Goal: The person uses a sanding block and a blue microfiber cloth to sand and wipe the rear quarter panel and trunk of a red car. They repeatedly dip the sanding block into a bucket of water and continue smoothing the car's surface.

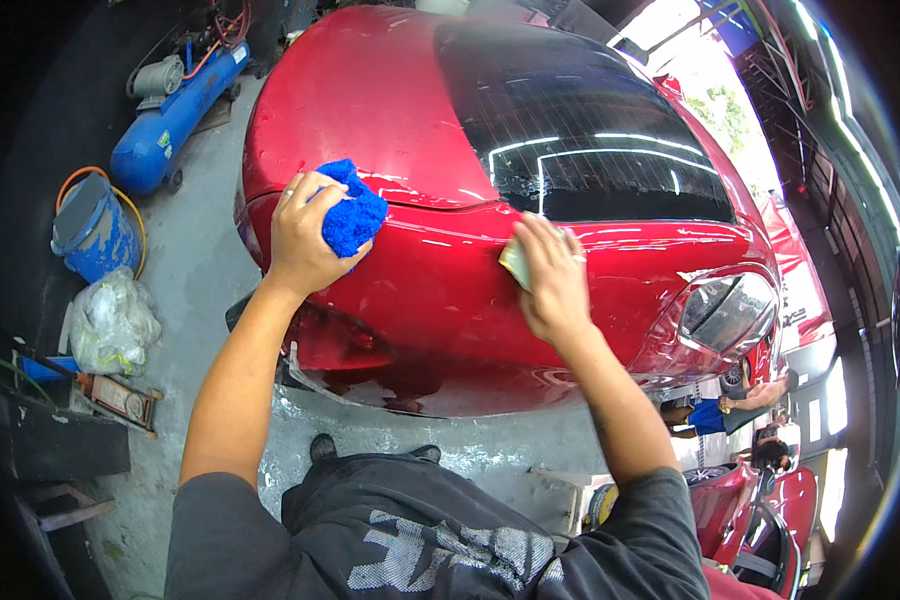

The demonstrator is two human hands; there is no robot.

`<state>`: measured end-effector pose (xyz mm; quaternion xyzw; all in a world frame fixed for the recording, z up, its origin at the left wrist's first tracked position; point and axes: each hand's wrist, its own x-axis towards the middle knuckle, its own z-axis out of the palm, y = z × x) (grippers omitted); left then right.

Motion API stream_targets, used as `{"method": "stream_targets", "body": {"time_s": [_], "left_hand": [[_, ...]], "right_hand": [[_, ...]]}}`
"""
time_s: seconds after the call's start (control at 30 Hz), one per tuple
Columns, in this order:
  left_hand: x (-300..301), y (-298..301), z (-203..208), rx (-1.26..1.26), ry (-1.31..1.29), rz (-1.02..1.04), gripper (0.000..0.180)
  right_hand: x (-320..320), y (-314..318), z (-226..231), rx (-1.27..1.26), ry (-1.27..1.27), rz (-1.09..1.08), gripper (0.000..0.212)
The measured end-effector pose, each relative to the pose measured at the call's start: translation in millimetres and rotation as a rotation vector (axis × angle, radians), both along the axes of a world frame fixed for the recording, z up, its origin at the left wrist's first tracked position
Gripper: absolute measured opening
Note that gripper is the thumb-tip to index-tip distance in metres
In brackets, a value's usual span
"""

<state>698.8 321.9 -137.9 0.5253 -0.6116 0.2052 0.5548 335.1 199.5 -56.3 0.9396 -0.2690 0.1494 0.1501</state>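
Note:
In front of me a glossy red car body (440,300) curves across the view, with a dark rear window (590,130) at its upper right. My left hand (305,235) is closed on a bunched, fluffy blue cloth (353,215), over the panel edge at the left. Farther right, my right hand (553,270) presses a pale yellow-green pad (514,262) to the red paint just below the window's near corner. Its fingers cover most of that pad. Whether the blue cloth touches the paint I cannot tell.
A blue air compressor (165,130) stands on the floor at the left, near a blue bucket (97,235), a clear plastic bag (113,320) and a floor jack (120,398). At the right, another person in blue shorts (708,415) is near a second red car (720,510).

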Motion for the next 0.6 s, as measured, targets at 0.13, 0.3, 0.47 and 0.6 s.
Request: {"method": "stream_targets", "body": {"time_s": [0.13,0.3,0.47,0.6], "left_hand": [[6,-2,4,0.002,-0.022,-0.014,0.054],[6,2,-4,0.016,0.002,-0.005,0.051],[10,1,-1,0.02,-0.023,-0.009,0.057],[11,1,-5,-0.001,0.006,-0.002,0.056]], "right_hand": [[44,-5,0,0.02,0.029,0.039,0.088],[8,-6,7,-0.025,0.076,-0.019,0.09],[38,-10,5,0.004,0.039,0.044,0.091],[6,-13,15,-0.024,0.036,0.023,0.086]]}}
